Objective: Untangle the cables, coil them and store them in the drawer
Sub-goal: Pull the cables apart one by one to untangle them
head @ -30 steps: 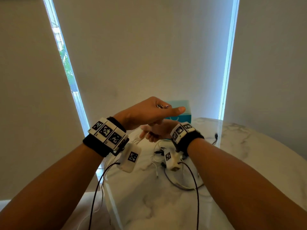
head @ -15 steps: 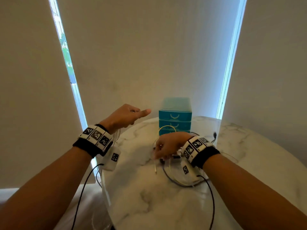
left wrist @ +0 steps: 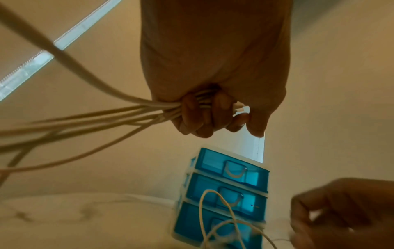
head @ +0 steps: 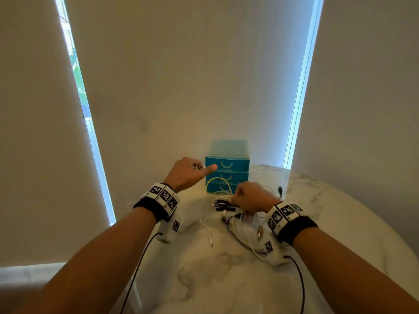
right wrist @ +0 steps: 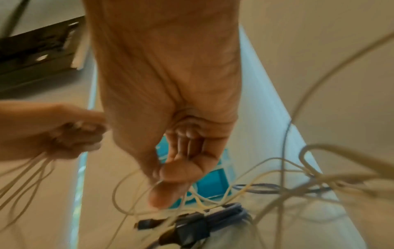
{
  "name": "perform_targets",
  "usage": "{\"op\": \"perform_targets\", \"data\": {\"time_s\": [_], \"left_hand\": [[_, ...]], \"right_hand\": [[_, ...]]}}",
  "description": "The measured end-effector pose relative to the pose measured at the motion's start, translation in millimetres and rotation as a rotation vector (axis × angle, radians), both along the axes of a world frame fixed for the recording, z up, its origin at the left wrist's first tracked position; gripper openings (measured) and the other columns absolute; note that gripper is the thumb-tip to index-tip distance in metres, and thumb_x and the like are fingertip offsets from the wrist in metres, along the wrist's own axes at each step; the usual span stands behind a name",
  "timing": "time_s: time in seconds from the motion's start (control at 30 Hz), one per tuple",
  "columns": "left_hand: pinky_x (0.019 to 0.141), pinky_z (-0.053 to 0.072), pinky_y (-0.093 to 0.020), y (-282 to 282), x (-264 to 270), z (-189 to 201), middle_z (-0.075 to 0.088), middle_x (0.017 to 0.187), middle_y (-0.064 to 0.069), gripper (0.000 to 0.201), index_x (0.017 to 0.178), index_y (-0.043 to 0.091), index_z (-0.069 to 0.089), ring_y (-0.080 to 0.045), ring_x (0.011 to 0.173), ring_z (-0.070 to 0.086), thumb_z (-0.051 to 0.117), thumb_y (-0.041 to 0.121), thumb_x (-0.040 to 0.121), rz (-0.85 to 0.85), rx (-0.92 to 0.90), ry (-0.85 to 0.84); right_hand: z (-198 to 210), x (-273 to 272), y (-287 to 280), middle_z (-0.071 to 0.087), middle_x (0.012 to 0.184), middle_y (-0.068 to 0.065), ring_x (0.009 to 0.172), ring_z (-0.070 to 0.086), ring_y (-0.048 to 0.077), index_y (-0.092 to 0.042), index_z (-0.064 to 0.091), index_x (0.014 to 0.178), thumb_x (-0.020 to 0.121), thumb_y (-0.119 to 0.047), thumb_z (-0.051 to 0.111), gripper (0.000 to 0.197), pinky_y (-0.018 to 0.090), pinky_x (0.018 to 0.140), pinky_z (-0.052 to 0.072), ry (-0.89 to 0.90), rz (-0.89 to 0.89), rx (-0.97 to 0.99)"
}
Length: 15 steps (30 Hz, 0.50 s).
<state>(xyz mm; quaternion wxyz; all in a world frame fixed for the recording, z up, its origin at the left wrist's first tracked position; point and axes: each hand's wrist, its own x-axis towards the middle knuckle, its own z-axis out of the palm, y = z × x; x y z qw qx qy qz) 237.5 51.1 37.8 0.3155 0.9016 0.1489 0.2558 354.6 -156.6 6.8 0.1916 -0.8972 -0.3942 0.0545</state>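
My left hand [head: 197, 168] is raised just left of the blue drawer unit [head: 227, 164], thumb pointing at its top drawer. In the left wrist view that left hand [left wrist: 213, 118] grips several loops of white cable [left wrist: 110, 107], which hang off to the left. My right hand [head: 240, 197] is low over the cable tangle [head: 235, 220] on the marble table [head: 226, 279]. In the right wrist view the right hand [right wrist: 170, 183] pinches a thin white cable [right wrist: 127, 187] between thumb and finger, above black connectors [right wrist: 192, 225]. All three drawers are closed.
A yellowish cable loop [head: 221, 181] arches in front of the lower drawers. A black plug [head: 280, 191] lies to the right of the tangle. Roller blinds stand behind the table, whose left edge [head: 145, 257] is under my left wrist. Black wrist-camera leads hang from both arms.
My hands, held together and raised a second ago, have parted. The right hand dropped onto the tangle; the left swung out left with its loops, then came back toward the drawer unit.
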Motion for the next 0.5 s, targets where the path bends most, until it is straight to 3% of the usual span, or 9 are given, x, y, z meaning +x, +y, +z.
{"op": "perform_targets", "data": {"time_s": [0.1, 0.2, 0.27, 0.33, 0.4, 0.5], "left_hand": [[0.058, 0.032, -0.030, -19, 12, -8, 0.043, 0.051, 0.008, 0.065, 0.055, 0.023, 0.046, -0.010, 0.050, 0.037, 0.073, 0.070, 0.090, -0.025, -0.072, -0.076], [0.057, 0.032, -0.029, -44, 26, -18, 0.046, 0.051, 0.005, 0.068, 0.053, 0.020, 0.045, -0.012, 0.049, 0.039, 0.070, 0.070, 0.092, -0.078, -0.199, -0.101], [0.060, 0.042, -0.026, -64, 38, -27, 0.066, 0.060, 0.005, 0.070, 0.053, 0.018, 0.062, -0.014, 0.056, 0.056, 0.063, 0.076, 0.093, -0.115, -0.257, -0.077], [0.077, 0.052, -0.030, -83, 51, -36, 0.077, 0.079, 0.003, 0.067, 0.073, 0.029, 0.084, -0.016, 0.078, 0.069, 0.054, 0.087, 0.089, -0.153, -0.301, -0.044], [0.084, 0.052, -0.031, -97, 60, -43, 0.077, 0.085, 0.011, 0.062, 0.088, 0.036, 0.088, -0.009, 0.087, 0.069, 0.052, 0.087, 0.089, -0.164, -0.362, -0.054], [0.094, 0.055, -0.028, -105, 71, -51, 0.080, 0.092, 0.020, 0.047, 0.095, 0.034, 0.087, -0.001, 0.097, 0.072, 0.063, 0.074, 0.094, -0.167, -0.446, -0.149]], "right_hand": [[-7, 25, -21, 0.078, 0.074, 0.007, 0.058, 0.076, 0.016, -0.012, 0.063, 0.107, 0.106, -0.039, 0.064, 0.028, 0.035, 0.066, 0.064, 0.177, -0.253, 0.564], [-16, 29, -44, 0.078, 0.081, 0.012, 0.068, 0.080, 0.024, -0.005, 0.066, 0.113, 0.104, -0.034, 0.071, 0.032, 0.029, 0.057, 0.058, 0.440, -0.343, 0.920], [-23, 24, -55, 0.079, 0.083, 0.015, 0.074, 0.081, 0.026, -0.005, 0.070, 0.108, 0.098, -0.035, 0.078, 0.033, 0.029, 0.058, 0.056, 0.517, -0.325, 1.037], [-31, 19, -63, 0.079, 0.080, 0.014, 0.072, 0.077, 0.024, -0.007, 0.074, 0.104, 0.094, -0.037, 0.082, 0.033, 0.030, 0.059, 0.054, 0.522, -0.295, 1.086], [-43, 17, -70, 0.078, 0.077, 0.012, 0.068, 0.071, 0.022, -0.008, 0.077, 0.101, 0.090, -0.036, 0.086, 0.031, 0.030, 0.056, 0.052, 0.538, -0.259, 1.107], [-54, 23, -78, 0.075, 0.079, 0.012, 0.065, 0.063, 0.019, -0.014, 0.080, 0.101, 0.086, -0.034, 0.090, 0.028, 0.029, 0.056, 0.049, 0.573, -0.220, 1.075]]}}
